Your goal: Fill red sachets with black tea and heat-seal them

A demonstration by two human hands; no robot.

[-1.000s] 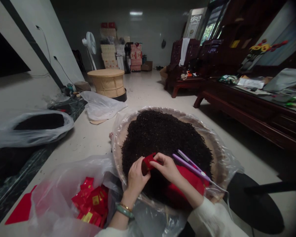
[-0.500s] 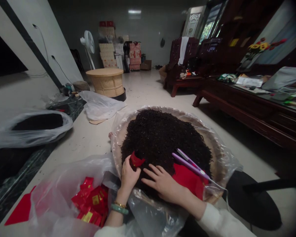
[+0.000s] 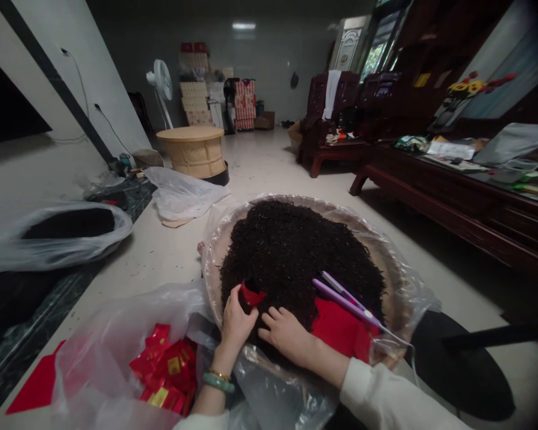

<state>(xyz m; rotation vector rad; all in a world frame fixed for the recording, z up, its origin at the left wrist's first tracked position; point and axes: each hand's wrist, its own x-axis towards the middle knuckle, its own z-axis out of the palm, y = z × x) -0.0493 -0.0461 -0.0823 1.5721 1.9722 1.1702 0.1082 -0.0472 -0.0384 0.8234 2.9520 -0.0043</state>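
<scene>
My left hand (image 3: 239, 320) grips a small red packet (image 3: 251, 294), its mouth open and tilted over a heap of dark, dry tea leaves (image 3: 296, 245). Just to the right, my right hand (image 3: 287, 335) curls its fingers into the near edge of that heap; the fingertips are partly hidden among the leaves. The heap lies in a wide round basket (image 3: 397, 280) lined with clear plastic. At its right side a purple hair straightener (image 3: 345, 303) rests partly on red sheets (image 3: 338, 328), its jaws apart.
A clear plastic bag (image 3: 103, 334) of red packets (image 3: 173, 364) stands at lower left. Farther left is another bag (image 3: 123, 224) of dark leaves. A black round base (image 3: 466, 370) stands at right, below a long wooden table (image 3: 434, 203). A round wooden stool (image 3: 190, 134) stands behind.
My right hand's spread fingers have curled in, and it has drawn slightly closer to the packet. My left hand keeps hold of the red packet, almost in place.
</scene>
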